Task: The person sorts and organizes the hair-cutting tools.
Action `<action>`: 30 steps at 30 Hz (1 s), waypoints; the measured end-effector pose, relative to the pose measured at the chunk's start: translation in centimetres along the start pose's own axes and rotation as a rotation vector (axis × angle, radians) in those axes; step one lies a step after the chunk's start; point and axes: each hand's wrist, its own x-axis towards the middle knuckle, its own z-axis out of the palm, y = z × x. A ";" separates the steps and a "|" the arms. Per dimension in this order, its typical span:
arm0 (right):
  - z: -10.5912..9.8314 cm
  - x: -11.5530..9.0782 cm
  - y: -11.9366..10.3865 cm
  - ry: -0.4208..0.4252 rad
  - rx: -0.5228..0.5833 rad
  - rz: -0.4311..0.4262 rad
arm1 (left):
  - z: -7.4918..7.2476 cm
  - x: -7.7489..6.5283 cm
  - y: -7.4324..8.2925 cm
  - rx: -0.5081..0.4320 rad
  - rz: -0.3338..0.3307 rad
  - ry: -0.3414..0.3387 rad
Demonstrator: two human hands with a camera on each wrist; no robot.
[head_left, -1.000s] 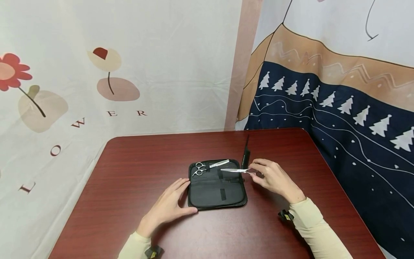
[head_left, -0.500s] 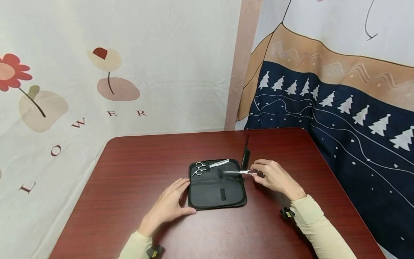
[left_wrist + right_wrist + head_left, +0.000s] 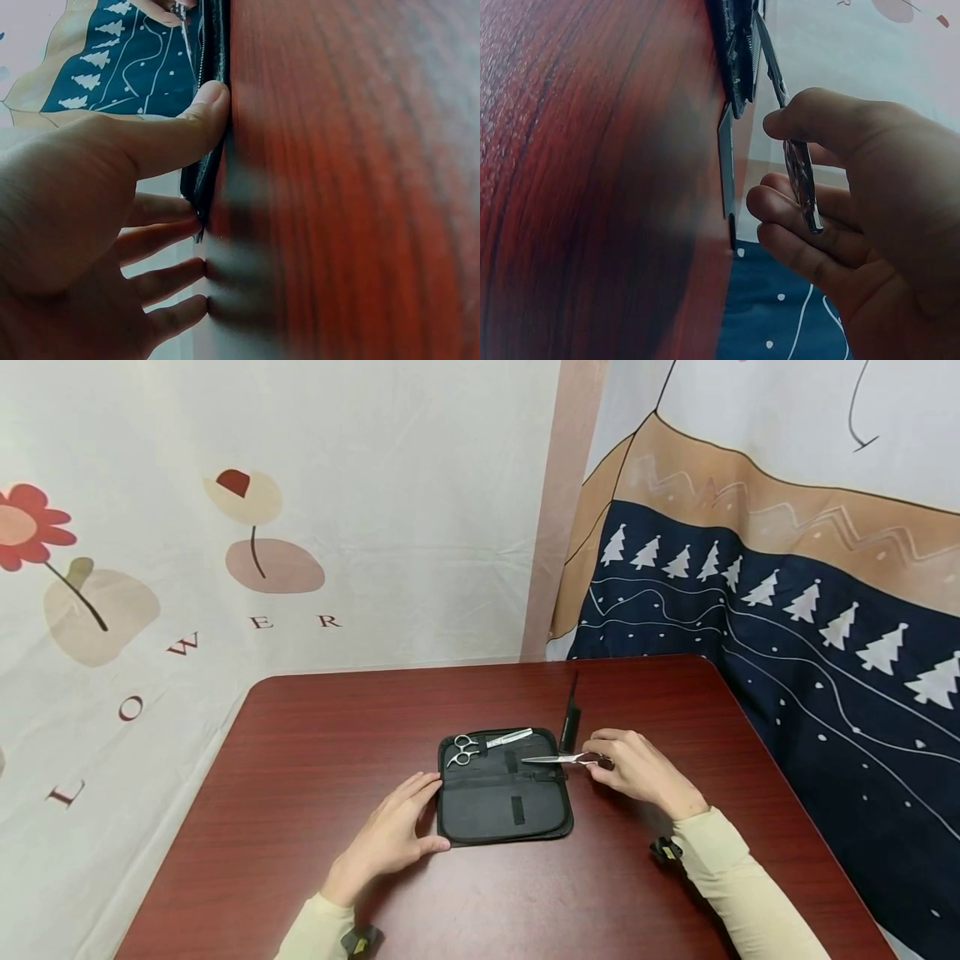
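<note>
My right hand [image 3: 639, 770] pinches a pair of silver scissors [image 3: 553, 759] by the handle end. Their blades point left over the right part of an open black zip case [image 3: 480, 815]. In the right wrist view the scissors [image 3: 777, 79] are tilted, thumb on one side and fingers on the other. My left hand [image 3: 384, 837] rests at the case's left edge with fingers extended; in the left wrist view the thumb touches the case edge [image 3: 216, 45]. A second pair of scissors [image 3: 508, 739], with a toothed-looking blade, lies under a strap in the case's upper half.
A black tail comb [image 3: 571, 725] lies beyond the case's upper right corner, close to my right fingers. The reddish-brown table [image 3: 315, 727] has rounded far corners. A pale printed curtain [image 3: 420, 527] and a navy tree-patterned one [image 3: 675, 610] hang behind it.
The scissors in my right hand have shifted slightly right and a little lower over the case. My left thumb has slid slightly left along the near edge.
</note>
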 end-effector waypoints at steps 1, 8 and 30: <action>0.1 0.1 0.0 -0.004 0.002 -0.001 | 0.0 0.0 0.0 -0.003 -0.001 -0.003; 0.5 0.8 -0.1 -0.020 0.043 -0.008 | -0.2 0.1 0.0 -0.010 -0.003 -0.014; 2.4 3.2 -0.9 -0.040 0.022 -0.038 | -0.7 0.4 0.6 -0.010 -0.072 -0.027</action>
